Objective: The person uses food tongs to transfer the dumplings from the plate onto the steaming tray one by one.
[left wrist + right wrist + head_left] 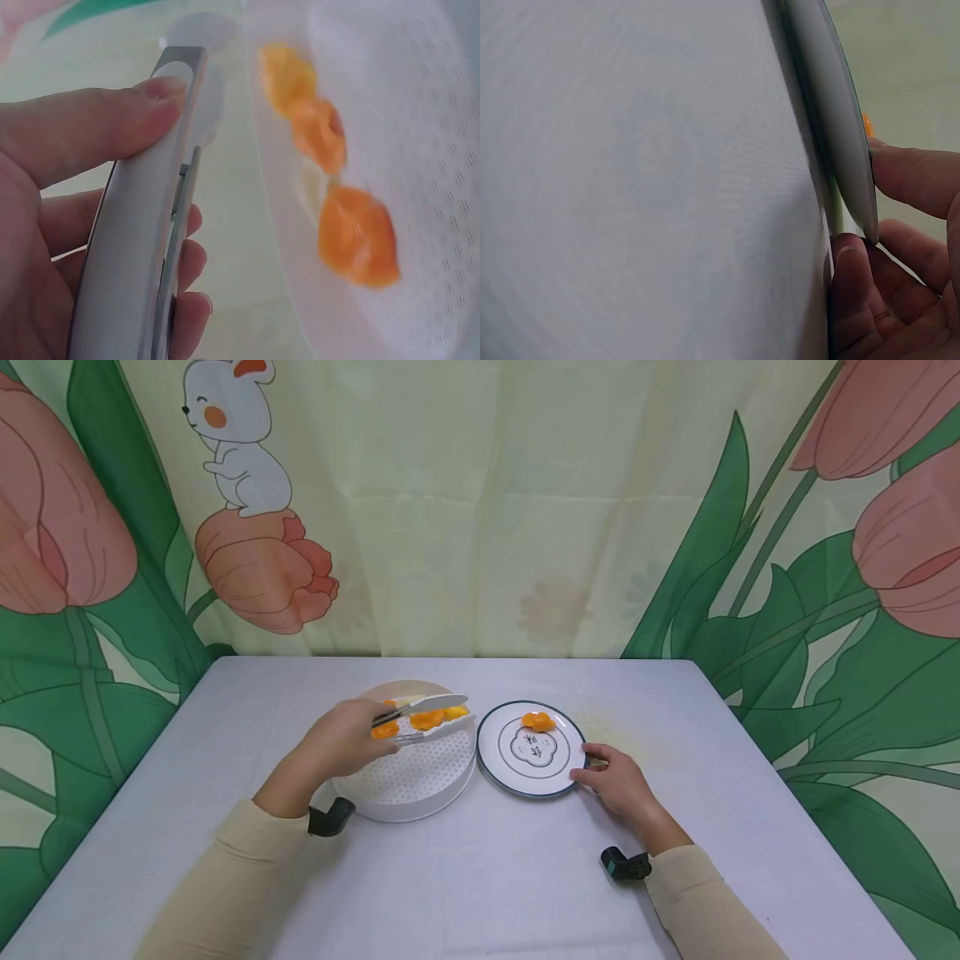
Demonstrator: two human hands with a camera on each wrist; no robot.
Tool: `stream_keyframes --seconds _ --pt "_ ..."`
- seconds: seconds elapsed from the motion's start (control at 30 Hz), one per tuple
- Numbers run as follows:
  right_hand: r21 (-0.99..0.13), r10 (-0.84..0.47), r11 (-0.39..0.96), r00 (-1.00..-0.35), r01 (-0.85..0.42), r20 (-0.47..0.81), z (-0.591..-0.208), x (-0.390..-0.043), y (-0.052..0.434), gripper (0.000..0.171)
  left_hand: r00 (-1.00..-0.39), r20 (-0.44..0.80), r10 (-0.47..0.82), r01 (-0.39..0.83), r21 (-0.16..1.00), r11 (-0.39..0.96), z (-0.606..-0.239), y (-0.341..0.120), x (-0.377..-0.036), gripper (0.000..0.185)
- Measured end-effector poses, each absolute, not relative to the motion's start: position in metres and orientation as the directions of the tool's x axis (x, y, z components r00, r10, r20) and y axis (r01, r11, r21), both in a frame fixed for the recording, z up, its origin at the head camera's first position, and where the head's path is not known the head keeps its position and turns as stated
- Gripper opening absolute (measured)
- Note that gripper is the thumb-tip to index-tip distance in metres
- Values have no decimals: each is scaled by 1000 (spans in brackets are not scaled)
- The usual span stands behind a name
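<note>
My left hand (341, 743) grips metal tongs (131, 247) with pale tips, thumb along one arm and fingers round the other. The tongs' arms stand apart over a round white steamer basket (405, 783) with a perforated base. Several orange and yellow dumpling-like pieces (358, 236) lie on that base near the wall, partly covered by the tongs in the head view. With my right hand (618, 783) I pinch the right rim of a white, dark-edged plate (501, 747), fingers above and below it. One orange piece (538, 722) sits toward the plate's far side.
A white cloth covers the table (510, 877). Behind its far edge hangs a curtain (480, 543) printed with tulips and a rabbit. The plate stands close beside the steamer's right side. A black wrist camera (626, 865) is worn on my right wrist.
</note>
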State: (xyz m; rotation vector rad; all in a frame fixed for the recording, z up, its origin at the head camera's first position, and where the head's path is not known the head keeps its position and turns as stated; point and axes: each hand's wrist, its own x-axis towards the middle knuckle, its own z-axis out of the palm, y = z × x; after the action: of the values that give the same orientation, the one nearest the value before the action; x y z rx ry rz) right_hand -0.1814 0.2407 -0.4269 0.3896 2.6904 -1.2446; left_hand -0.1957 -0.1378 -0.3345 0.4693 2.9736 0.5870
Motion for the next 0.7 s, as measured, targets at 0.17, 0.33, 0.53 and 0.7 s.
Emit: stream_keyframes --seconds 0.17,0.33,0.53,0.7 --pt "-721 157 636 -960 277 -231 -428 -182 242 64 -935 46 351 342 374 862 -333 -115 -206 56" --pt "-717 158 641 -961 275 -228 -429 -182 243 64 -928 63 366 363 371 855 -336 -92 -215 48" --pt "-720 162 634 -959 283 -234 -428 -182 243 65 -908 70 414 402 427 810 -344 -65 -222 34" --pt "-722 154 635 -961 275 -230 -427 -181 242 64 -893 39 448 427 384 818 -349 -47 -224 34"
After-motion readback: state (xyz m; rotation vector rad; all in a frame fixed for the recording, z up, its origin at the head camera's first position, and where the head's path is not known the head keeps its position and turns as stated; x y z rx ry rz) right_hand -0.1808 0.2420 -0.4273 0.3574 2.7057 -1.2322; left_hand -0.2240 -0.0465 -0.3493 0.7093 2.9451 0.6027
